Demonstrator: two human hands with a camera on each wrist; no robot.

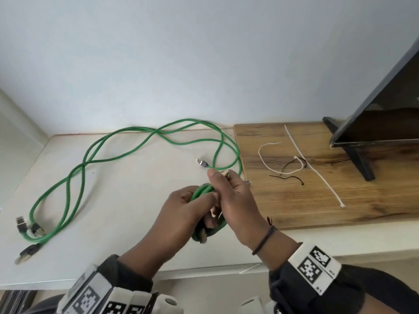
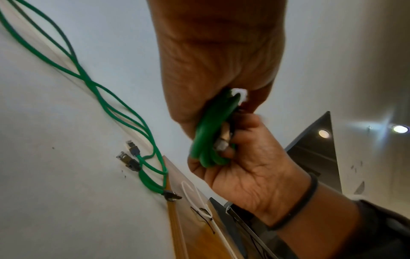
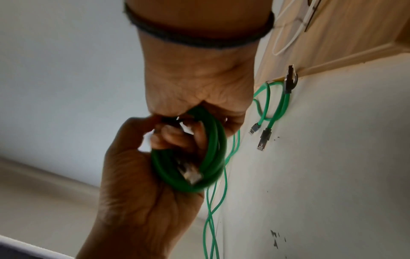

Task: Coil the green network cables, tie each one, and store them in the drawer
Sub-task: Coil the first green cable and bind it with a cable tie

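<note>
In the head view both hands meet above the counter around a small coiled green cable (image 1: 207,227). My left hand (image 1: 190,207) grips the coil from the left. My right hand (image 1: 229,191) curls round it from the right, with a pale tie end at its fingertips. A white cable tie (image 2: 239,92) wraps the coil (image 2: 208,140) between the hands. One connector lies tucked inside the coil (image 3: 213,157). Loose green cables (image 1: 108,155) sprawl on the white counter (image 1: 124,223), their plugs (image 1: 21,223) at the left. No drawer is in view.
A wooden board (image 1: 317,200) lies to the right, carrying spare white ties (image 1: 315,166) and thin black ties (image 1: 288,177). A dark screen on a stand (image 1: 385,109) stands at the far right. A silver plug (image 1: 201,163) rests just beyond my hands.
</note>
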